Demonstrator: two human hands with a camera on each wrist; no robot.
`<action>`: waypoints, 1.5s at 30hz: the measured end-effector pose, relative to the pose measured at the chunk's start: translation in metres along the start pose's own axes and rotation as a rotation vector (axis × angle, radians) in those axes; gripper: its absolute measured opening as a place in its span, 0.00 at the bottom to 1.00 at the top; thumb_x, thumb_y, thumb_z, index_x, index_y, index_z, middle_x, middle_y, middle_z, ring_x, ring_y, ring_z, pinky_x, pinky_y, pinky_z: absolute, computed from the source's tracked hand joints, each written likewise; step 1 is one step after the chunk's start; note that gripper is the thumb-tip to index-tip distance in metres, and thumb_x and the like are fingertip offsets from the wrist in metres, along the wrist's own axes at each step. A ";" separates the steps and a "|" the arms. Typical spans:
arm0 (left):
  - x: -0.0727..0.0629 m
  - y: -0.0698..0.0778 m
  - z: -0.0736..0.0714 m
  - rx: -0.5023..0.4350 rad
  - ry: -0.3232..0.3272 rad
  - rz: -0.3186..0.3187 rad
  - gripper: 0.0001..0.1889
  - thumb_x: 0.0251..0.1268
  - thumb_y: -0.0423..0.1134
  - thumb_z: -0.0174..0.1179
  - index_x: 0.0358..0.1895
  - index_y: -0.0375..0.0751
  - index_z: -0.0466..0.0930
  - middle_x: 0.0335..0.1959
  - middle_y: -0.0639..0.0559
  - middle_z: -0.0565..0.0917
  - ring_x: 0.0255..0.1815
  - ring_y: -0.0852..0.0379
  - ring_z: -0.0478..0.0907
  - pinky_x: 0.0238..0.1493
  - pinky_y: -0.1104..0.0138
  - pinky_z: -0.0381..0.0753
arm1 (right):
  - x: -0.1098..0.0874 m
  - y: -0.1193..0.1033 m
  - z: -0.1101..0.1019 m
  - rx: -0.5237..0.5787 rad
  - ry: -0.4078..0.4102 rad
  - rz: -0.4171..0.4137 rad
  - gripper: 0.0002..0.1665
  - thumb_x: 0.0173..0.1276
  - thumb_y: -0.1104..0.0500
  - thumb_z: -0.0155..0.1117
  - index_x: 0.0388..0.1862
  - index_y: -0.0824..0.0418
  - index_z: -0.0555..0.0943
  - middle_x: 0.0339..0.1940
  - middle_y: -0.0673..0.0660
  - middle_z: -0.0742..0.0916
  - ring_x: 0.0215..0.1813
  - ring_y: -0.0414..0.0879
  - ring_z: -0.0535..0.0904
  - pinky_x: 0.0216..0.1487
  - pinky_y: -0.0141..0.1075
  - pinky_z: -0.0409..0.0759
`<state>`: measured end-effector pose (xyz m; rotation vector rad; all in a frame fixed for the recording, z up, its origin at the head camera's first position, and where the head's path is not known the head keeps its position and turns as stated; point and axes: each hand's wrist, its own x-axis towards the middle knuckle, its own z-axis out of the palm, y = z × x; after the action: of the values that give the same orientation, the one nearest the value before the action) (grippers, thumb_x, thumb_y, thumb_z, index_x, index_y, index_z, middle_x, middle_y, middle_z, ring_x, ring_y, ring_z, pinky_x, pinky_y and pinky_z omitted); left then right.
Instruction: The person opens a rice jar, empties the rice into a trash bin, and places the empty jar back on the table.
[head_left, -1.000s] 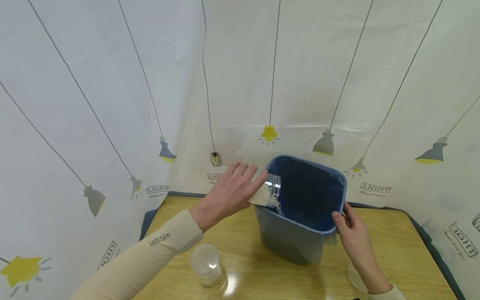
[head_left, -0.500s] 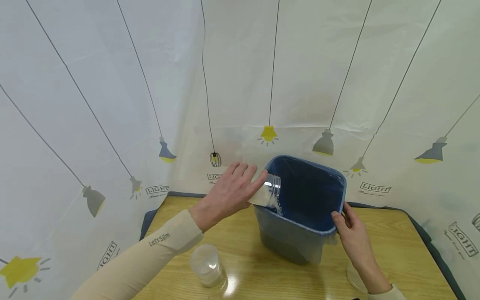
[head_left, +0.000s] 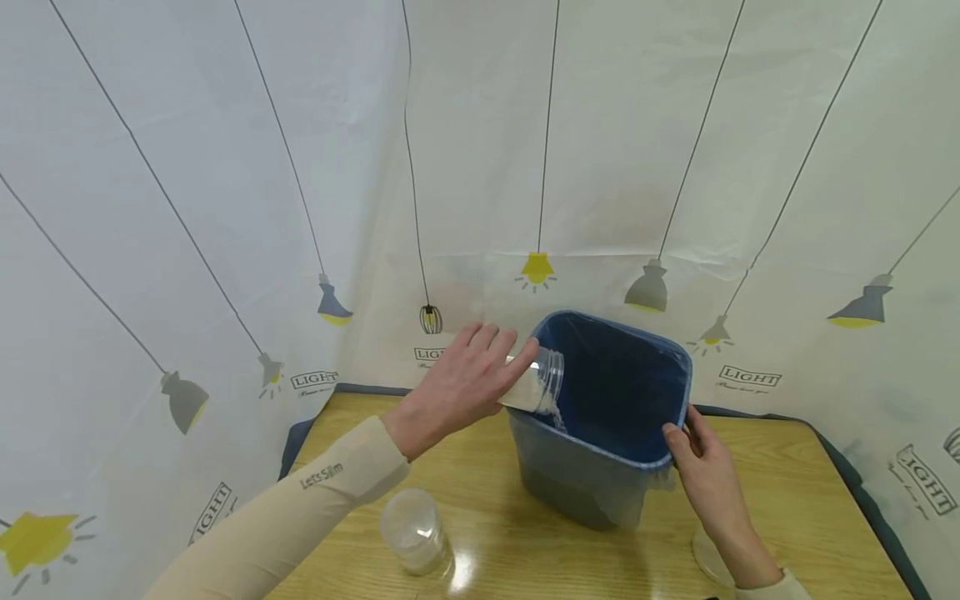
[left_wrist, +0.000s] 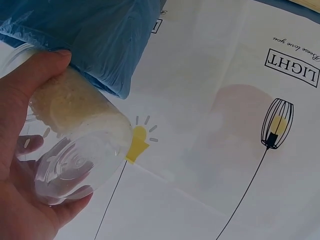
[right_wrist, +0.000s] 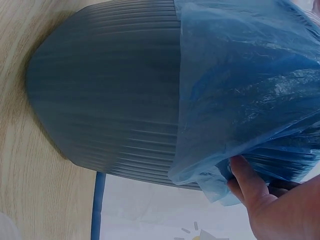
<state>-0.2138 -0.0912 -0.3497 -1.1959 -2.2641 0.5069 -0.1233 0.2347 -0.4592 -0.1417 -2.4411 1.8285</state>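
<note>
Your left hand (head_left: 461, 385) holds a clear jar (head_left: 536, 382) tipped on its side, its mouth over the left rim of a grey bin (head_left: 592, 479). Your fingers curl round the jar, so much of its body is hidden in the head view. The left wrist view shows its clear base and pale grains (left_wrist: 75, 107) packed inside. A thin stream of grains falls from the mouth into the bin; where it lands is hidden by the bin wall.

The bin stands on the tabletop (head_left: 480, 492), lined with a blue bag (head_left: 615, 392) folded over its rim. Your right hand (head_left: 708, 479) grips the near right corner of the rim, thumb pressed on the bag. The fingers are mostly out of sight behind the bin.

A second clear jar (head_left: 412, 529) stands upright near you on the left, well apart from the bin. Its contents are hard to make out. A clear round thing (head_left: 708, 554), partly hidden by your right wrist, lies on the tabletop at the right.

Count: two jars, one bin, one bag. A white curtain (head_left: 225, 167) printed with lamps closes off the far side.
</note>
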 end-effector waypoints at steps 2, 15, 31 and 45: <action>0.001 -0.001 -0.001 -0.002 0.002 0.004 0.53 0.46 0.61 0.81 0.72 0.42 0.64 0.54 0.43 0.78 0.52 0.43 0.78 0.64 0.52 0.75 | 0.001 0.000 0.000 -0.003 0.001 0.002 0.44 0.85 0.46 0.48 0.84 0.69 0.45 0.82 0.72 0.57 0.80 0.65 0.58 0.51 0.11 0.66; 0.005 -0.002 0.000 -0.014 0.020 0.006 0.49 0.48 0.58 0.81 0.70 0.42 0.65 0.53 0.44 0.78 0.52 0.43 0.77 0.63 0.52 0.75 | 0.001 0.000 0.001 -0.002 0.010 0.003 0.44 0.85 0.47 0.48 0.84 0.70 0.45 0.81 0.74 0.59 0.79 0.67 0.59 0.50 0.12 0.68; 0.003 -0.004 -0.001 0.009 0.030 0.018 0.50 0.47 0.58 0.81 0.71 0.42 0.65 0.53 0.43 0.78 0.53 0.42 0.78 0.63 0.52 0.75 | 0.001 0.000 0.000 0.005 -0.002 0.010 0.45 0.85 0.46 0.48 0.84 0.69 0.44 0.81 0.75 0.58 0.79 0.67 0.58 0.48 0.13 0.69; 0.002 -0.003 0.002 0.008 0.065 0.026 0.48 0.48 0.53 0.81 0.70 0.42 0.66 0.57 0.41 0.78 0.58 0.41 0.76 0.67 0.50 0.73 | 0.003 0.000 0.001 0.030 -0.010 0.026 0.44 0.85 0.48 0.47 0.84 0.69 0.43 0.82 0.74 0.57 0.80 0.66 0.58 0.48 0.13 0.71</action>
<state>-0.2176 -0.0916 -0.3489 -1.2212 -2.1929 0.4802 -0.1261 0.2339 -0.4592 -0.1637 -2.4284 1.8801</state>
